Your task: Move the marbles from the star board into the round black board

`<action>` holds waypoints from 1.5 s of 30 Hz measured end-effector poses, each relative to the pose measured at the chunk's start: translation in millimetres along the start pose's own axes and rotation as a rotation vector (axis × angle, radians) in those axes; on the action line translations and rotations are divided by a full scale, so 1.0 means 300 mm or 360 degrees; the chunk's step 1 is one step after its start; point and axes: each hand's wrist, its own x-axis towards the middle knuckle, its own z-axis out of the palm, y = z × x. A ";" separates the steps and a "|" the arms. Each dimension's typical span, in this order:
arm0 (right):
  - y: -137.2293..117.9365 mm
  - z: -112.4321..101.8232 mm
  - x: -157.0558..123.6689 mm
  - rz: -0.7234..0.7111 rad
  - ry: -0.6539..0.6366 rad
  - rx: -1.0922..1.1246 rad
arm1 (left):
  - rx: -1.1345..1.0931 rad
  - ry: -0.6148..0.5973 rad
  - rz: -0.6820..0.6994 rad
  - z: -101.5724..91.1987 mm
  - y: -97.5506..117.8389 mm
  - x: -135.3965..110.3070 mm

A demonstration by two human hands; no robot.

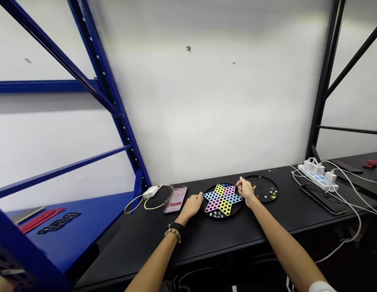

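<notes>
Star board (223,199): in front of you, lower centre of the frame, lying flat over a round black tray (237,211), between your two hands.
Star tips: one yellow tip points to the top of the frame, leaning left, and the other to the bottom, leaning right; the pink pair runs from upper right to lower left, the blue pair from left to right (with six tips, no single long axis stands out).
Left hand (192,207): yours, just left of the tray, fingers pointing up and right toward its rim; you cannot tell here whether they are clamped on it.
Left wrist: a black band (179,228) and a beaded bracelet (173,233).
Right hand (245,191): yours, at the tray's upper right, fingers curled in; whether they pinch anything cannot be told.
Glass pieces (218,213): showing below the star's lower edge, inside the tray.
Second tray (277,194): right of your right hand, also round and black, with small coloured pieces (272,194) at its right side.
Lit phone (177,201): left of your left hand, its long axis slanting up and right (part of its screen is blurred).
Power strip (318,178): right side of the black bench (212,239), above a dark phone (324,198).
</notes>
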 end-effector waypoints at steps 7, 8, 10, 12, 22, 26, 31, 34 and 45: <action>-0.050 0.017 -0.062 0.0713 -0.0703 0.0426 | -0.0303 0.0386 0.0193 -0.042 0.232 0.008; -0.055 0.019 -0.069 0.0793 -0.0785 0.0444 | -0.0285 0.0404 0.0238 -0.034 0.289 0.007; -0.057 0.020 -0.075 0.0897 -0.0844 0.0481 | -0.0066 0.0429 0.0435 -0.003 0.394 0.007; -0.051 0.019 -0.072 0.0904 -0.0736 0.0539 | 0.0105 0.0364 0.0632 0.038 0.471 0.009; -0.039 0.001 -0.020 0.0678 -0.0197 0.0791 | 0.0181 0.0224 0.0433 0.105 0.366 0.126; -0.029 -0.007 -0.004 0.0659 -0.0068 0.0795 | 0.0281 0.0120 0.0320 0.125 0.289 0.169; -0.031 -0.008 -0.001 0.0635 -0.0103 0.0775 | 0.0267 0.0145 0.0290 0.131 0.283 0.197; -0.045 -0.012 -0.009 0.0656 -0.0131 0.0768 | 0.0207 0.0197 0.0314 0.114 0.299 0.197; -0.033 -0.038 0.028 0.0206 -0.0022 0.0205 | -0.0260 0.0186 0.0856 0.112 0.539 0.055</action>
